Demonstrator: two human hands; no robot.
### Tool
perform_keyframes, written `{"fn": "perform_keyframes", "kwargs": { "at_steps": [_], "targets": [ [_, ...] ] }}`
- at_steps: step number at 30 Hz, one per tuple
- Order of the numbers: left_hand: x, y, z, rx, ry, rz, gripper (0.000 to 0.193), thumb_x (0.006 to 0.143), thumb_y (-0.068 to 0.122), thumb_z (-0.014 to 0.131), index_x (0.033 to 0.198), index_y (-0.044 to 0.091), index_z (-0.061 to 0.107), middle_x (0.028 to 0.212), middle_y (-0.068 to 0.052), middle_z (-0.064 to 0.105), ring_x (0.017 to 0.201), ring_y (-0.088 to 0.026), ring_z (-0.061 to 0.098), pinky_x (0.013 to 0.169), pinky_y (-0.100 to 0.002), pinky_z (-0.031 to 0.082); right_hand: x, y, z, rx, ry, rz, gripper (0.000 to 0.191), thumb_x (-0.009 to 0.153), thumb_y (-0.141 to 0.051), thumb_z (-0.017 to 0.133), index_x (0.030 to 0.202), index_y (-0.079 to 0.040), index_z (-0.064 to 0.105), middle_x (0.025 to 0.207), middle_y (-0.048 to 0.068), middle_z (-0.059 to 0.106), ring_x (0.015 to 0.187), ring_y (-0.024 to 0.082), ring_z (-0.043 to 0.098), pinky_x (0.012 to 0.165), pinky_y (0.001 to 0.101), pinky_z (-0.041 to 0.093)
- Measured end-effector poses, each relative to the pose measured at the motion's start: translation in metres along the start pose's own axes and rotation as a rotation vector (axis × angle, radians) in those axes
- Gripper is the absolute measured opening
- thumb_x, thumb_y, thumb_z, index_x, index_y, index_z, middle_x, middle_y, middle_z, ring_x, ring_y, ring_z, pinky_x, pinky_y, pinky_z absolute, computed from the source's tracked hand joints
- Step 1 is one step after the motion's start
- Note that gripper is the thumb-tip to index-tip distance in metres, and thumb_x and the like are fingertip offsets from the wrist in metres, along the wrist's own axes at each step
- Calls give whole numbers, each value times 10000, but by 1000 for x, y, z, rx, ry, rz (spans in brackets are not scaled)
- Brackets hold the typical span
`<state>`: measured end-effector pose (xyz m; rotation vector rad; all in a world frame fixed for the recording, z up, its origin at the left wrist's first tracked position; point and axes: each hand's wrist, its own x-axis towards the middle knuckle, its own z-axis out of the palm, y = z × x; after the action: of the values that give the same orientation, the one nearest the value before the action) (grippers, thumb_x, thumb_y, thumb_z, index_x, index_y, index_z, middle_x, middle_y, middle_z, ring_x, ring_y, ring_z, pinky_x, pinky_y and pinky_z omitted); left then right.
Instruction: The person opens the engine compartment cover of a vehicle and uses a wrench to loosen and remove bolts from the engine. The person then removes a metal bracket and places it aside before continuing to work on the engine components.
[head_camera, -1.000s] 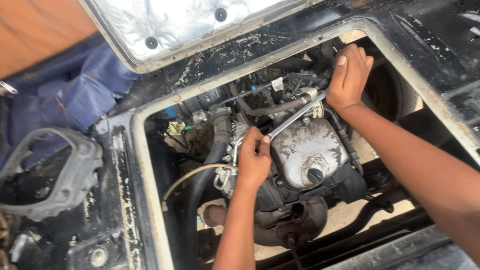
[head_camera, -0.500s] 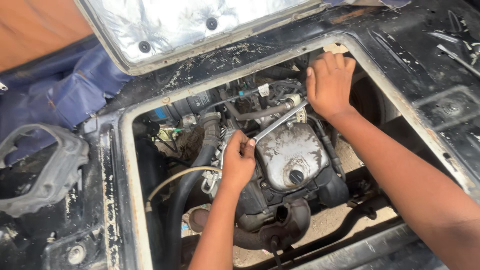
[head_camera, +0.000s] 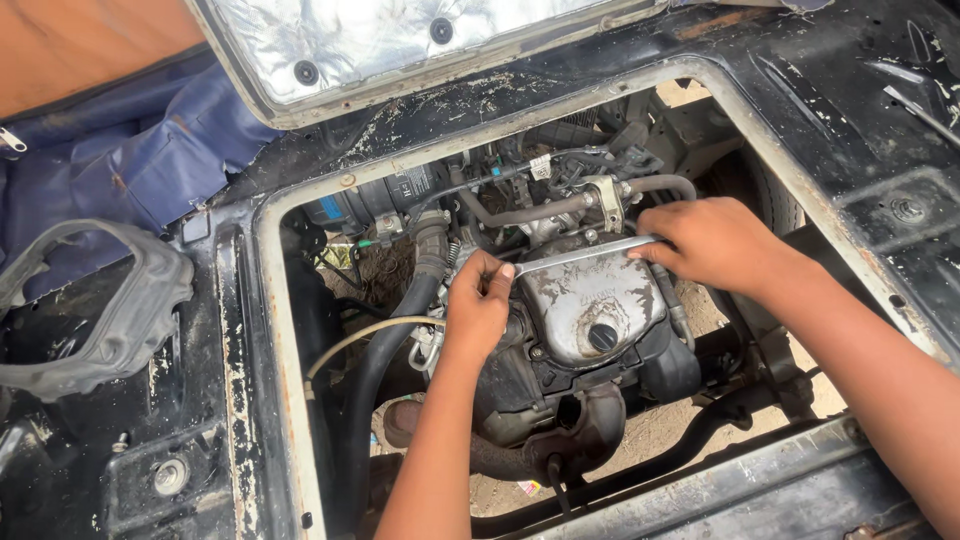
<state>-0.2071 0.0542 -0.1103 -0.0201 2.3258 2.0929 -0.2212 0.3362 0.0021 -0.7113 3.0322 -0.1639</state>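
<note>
the engine cover (head_camera: 585, 300), a grimy silver dome with a black cap, sits in the middle of the open bay and serves as the landmark. a long silver wrench (head_camera: 585, 252) lies slanted across the cover's upper edge. the left hand (head_camera: 478, 305) is at the cover's left side, fingers curled and pinching the wrench's lower end. the right hand (head_camera: 715, 243) is at the cover's upper right, fingers pressed together and wrapped over the wrench's other end. a thick black hose (head_camera: 385, 350) curves down left of the cover. above the cover a foil-lined lid (head_camera: 380, 40) stands raised. far left of the cover lies a grey rubber gasket (head_camera: 110, 310).
</note>
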Motion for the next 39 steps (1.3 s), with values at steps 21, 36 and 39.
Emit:
{"fn": "perform_keyframes", "kwargs": {
  "at_steps": [21,36,39],
  "targets": [
    [-9,19,-11,317,-30,152,189,836,24,755,1018,13,706,913,-87,689,733,-211,668,661,-334,519,-4,-8,-24,435,-416,272,447,949,-461,617,871,-31,713,604,142,659,539,274,622,588,434,518],
    [-9,28,-6,211,2,93,150,853,57,773,990,20,725,874,-73,712,720,-189,681,669,-317,536,-3,8,-14,417,-337,175,321,970,-396,548,990,-116,704,761,44,724,738,203,689,733,416,529],
    [-10,31,-4,256,1,104,165,836,51,774,989,17,723,879,-79,708,697,-202,670,653,-328,531,-1,12,-18,454,-270,198,307,948,-367,573,964,-92,709,775,81,717,754,246,683,741,442,539]
  ]
}}
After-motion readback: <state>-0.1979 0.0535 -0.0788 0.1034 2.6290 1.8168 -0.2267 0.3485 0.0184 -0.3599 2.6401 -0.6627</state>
